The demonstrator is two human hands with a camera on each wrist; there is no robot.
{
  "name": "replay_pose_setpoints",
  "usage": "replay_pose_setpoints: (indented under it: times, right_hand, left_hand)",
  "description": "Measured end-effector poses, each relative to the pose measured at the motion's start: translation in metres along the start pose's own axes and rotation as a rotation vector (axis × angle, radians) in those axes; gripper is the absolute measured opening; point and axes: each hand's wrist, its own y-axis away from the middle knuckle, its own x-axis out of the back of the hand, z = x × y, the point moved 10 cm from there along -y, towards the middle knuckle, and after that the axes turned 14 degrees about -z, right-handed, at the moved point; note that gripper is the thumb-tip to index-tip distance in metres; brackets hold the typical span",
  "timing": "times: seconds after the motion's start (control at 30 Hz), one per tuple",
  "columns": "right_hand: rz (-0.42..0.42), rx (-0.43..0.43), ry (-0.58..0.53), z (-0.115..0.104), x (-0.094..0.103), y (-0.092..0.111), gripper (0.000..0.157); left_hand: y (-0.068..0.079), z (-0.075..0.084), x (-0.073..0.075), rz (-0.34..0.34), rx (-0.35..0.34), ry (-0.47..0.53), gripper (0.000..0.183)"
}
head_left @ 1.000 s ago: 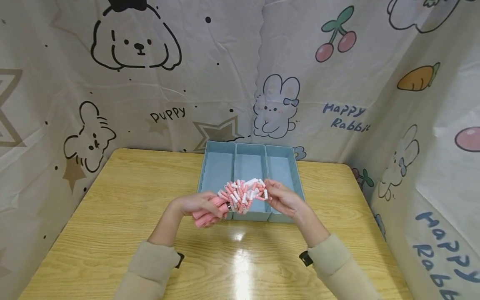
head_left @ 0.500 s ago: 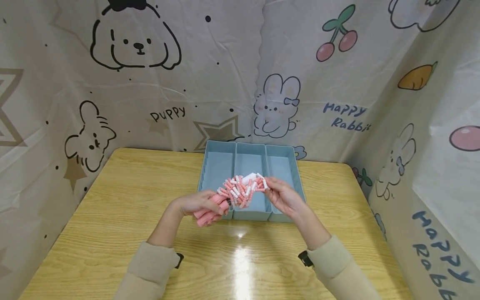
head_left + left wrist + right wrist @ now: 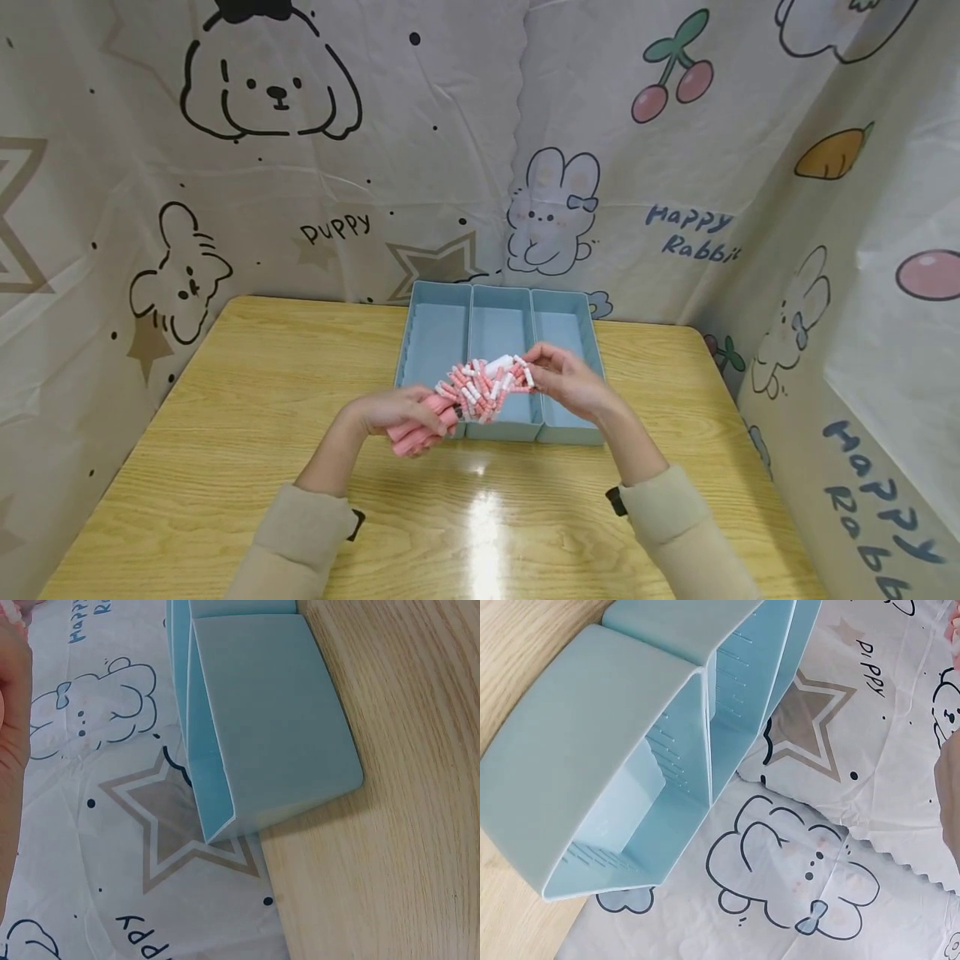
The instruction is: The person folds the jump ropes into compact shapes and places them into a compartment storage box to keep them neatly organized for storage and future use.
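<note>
A bundled skipping rope [image 3: 480, 392], with pink and white beads and pink handles [image 3: 414, 433], is held above the near edge of a blue three-compartment tray [image 3: 501, 432]. My left hand [image 3: 401, 410] grips the handles together, fingers wrapped round them. At the bundle's other end, my right hand [image 3: 570, 385] pinches the bead loops between thumb and fingers; its fingertips are partly hidden by the beads. In the left wrist view only the edge of the left hand [image 3: 10, 765] shows. The right wrist view catches a sliver of the right hand [image 3: 949, 802].
The tray stands at the back of a wooden table [image 3: 247, 450], its compartments opening upward. A printed cloth [image 3: 420, 125] hangs behind the table and along its sides. Both forearms reach in from the table's near side.
The bead end of the rope rose slightly, then came back down. My right hand has shifted a little and turned at the wrist, with its forearm slightly further right. The left hand stays nearly still.
</note>
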Motion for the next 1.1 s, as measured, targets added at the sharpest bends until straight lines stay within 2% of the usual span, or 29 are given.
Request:
replay_pose_setpoints:
  times: [0.17, 0.27, 0.47, 0.67, 0.77, 0.93, 1.1]
  right_hand:
    - [-0.101, -0.022, 0.036, 0.003, -0.012, -0.002, 0.013]
    - [-0.101, -0.004, -0.001, 0.004, -0.015, -0.003, 0.012]
    - [0.007, 0.116, -0.17, 0.002, -0.011, -0.004, 0.007]
    - [0.041, 0.268, -0.299, -0.001, -0.007, -0.007, 0.005]
    - [0.094, 0.285, -0.306, -0.001, -0.004, -0.007, 0.008]
    - [0.238, 0.26, -0.3, 0.002, 0.003, -0.005, 0.011]
    - [0.312, 0.255, -0.284, 0.002, 0.007, -0.004, 0.016]
  left_hand:
    - [-0.003, -0.004, -0.001, -0.019, 0.004, 0.004, 0.013]
    - [-0.005, -0.004, -0.003, -0.041, -0.005, 0.001, 0.01]
    - [-0.009, -0.002, -0.007, -0.037, -0.011, 0.013, 0.01]
    - [-0.011, 0.004, -0.009, -0.011, -0.028, -0.031, 0.009]
    - [-0.011, 0.006, -0.008, -0.003, -0.038, -0.063, 0.008]
    - [-0.011, 0.006, -0.006, 0.037, -0.035, -0.088, 0.008]
    - [-0.011, 0.006, -0.004, 0.072, -0.023, -0.095, 0.013]
